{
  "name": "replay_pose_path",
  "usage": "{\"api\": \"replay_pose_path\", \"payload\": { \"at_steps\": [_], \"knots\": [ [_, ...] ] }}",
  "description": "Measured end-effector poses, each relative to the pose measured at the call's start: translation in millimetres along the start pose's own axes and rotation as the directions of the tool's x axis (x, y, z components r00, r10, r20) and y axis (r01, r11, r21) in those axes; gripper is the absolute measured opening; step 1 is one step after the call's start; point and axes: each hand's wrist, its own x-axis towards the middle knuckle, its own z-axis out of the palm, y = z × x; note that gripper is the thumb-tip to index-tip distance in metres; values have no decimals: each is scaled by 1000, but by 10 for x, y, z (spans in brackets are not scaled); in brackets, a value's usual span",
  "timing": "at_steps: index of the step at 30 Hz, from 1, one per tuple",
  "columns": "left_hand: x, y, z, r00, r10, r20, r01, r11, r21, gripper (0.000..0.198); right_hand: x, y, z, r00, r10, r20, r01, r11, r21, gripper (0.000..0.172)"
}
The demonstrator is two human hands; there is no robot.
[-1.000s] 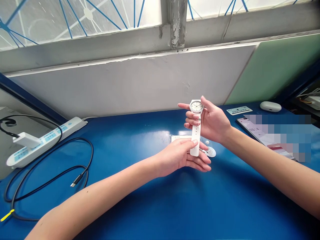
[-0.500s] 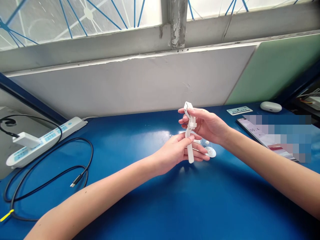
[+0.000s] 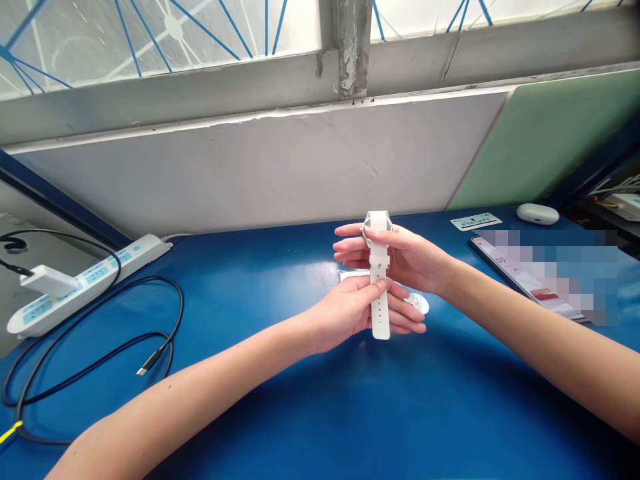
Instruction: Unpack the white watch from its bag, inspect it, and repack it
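A white wristwatch (image 3: pixel 379 257) is held upright above the blue table, its strap facing me with a row of small holes and a buckle loop. My left hand (image 3: pixel 357 303) grips the lower strap, thumb in front and fingers stretched behind it. Around the upper part, by the watch case, my right hand (image 3: pixel 413 253) holds on with the thumb across the strap and fingers behind. The watch face is turned away and hidden. Beyond my left fingers lies a small round whitish object (image 3: pixel 419 304) on the table, partly covered; its kind is unclear.
A white power strip (image 3: pixel 90 283) with a plugged-in charger (image 3: pixel 47 281) stands at the left. A black cable (image 3: pixel 180 307) loops beside it. To the right lie a phone (image 3: pixel 530 280), a card (image 3: pixel 476 221) and a white earbud case (image 3: pixel 537 214). A wall rises behind the table (image 3: pixel 320 413).
The watch has turned from edge-on, so the flat of its strap now faces me. My right fingers have shifted slightly left around it.
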Motion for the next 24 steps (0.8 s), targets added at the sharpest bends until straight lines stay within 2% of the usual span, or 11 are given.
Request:
{"api": "replay_pose_path", "payload": {
  "at_steps": [8,11,13,14,16,18,21,24],
  "knots": [
    [-14,-8,14,1000,-18,10,19,1000,-16,38,32,3,-2,990,27,-135,-11,993,119,27],
    [-22,16,-3,994,-23,111,32,996,-78,60,38,-37,11,972,-6,-236,55,978,201,31],
    [-33,28,-6,980,-12,197,36,992,-121,76,48,-73,3,941,-49,-334,134,962,238,26],
    [-38,28,-2,978,-2,207,27,992,-121,79,53,-90,-6,922,-63,-381,169,953,250,23],
    [-43,20,17,988,6,153,8,995,-96,80,62,-116,-28,890,-81,-449,219,939,265,29],
    [-38,10,41,999,21,43,-19,998,-53,74,65,-129,-44,884,-86,-459,232,934,271,36],
    [-19,23,66,987,94,-132,-96,995,-16,56,59,-117,-34,904,-93,-417,199,955,219,27],
    [2,64,68,958,172,-228,-186,982,-41,37,47,-77,8,922,-136,-362,176,981,81,18]
  ]
}}
